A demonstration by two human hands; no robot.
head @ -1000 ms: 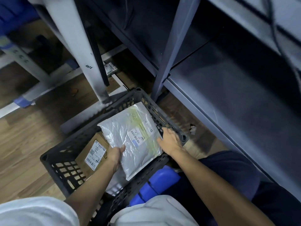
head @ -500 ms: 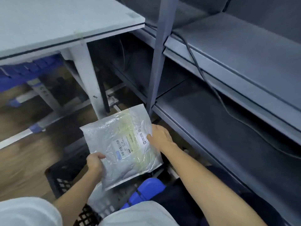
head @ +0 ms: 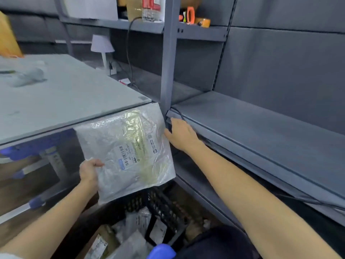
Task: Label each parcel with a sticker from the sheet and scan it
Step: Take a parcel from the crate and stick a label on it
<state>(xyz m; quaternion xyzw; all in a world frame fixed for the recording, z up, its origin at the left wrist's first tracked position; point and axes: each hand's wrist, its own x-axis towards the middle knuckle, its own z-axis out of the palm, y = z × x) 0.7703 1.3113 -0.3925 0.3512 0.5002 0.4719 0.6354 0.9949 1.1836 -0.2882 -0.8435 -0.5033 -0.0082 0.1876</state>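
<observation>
Above the black crate, I held a clear poly mailer parcel up in front of the near right corner of the white table, presumably to carry it onto the tabletop for labelling. My left hand pinched the parcel's lower left edge, thumb on the front and fingers curled behind, with the forearm reaching up from below. The barcode label faced me, which would suit a scan. My right hand lay with straight fingers against the parcel's right edge, beside the grey shelf upright, steadying the floppy bag; that arm stretched forward along the front edge of the grey shelf. More parcels lay in the crate below.
</observation>
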